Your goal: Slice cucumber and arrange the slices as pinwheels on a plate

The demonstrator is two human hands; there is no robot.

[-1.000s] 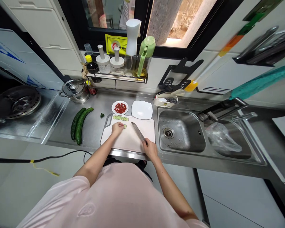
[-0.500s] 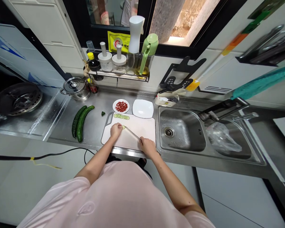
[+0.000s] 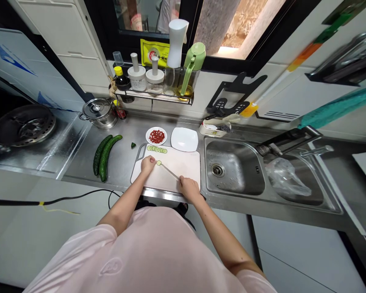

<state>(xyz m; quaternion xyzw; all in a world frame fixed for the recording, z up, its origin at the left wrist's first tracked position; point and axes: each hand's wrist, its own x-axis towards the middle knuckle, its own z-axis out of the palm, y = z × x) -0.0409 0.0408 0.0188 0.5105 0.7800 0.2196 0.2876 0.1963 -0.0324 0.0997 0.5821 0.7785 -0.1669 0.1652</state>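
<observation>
My right hand (image 3: pixel 189 189) is wrapped around the handle of a kitchen knife (image 3: pixel 170 171). The blade points up and left across a white cutting board (image 3: pixel 183 165), its tip at a pale green cucumber slice (image 3: pixel 159 162). Just left of that slice is my left hand (image 3: pixel 147 165), fingers curled and pinched together; whether anything is between them is too small to make out. An overlapping row of cucumber slices (image 3: pixel 157 149) lies along the board's far edge. Two whole cucumbers (image 3: pixel 107 156) rest on the steel counter to the left, with a small cucumber end (image 3: pixel 133 145) nearer the board.
Behind the board stand a plate of chopped red pieces (image 3: pixel 156 136) and a white square plate (image 3: pixel 184 139). A double sink (image 3: pixel 234 167) adjoins on the right, with a plastic bag in its far basin. A lidded pot (image 3: pixel 99 112) and a wok (image 3: pixel 22 124) are left.
My left fingertips have drawn slightly left, leaving a small gap to the slice at the knife tip. The knife and my right hand have hardly moved; the whole view has shifted a little.
</observation>
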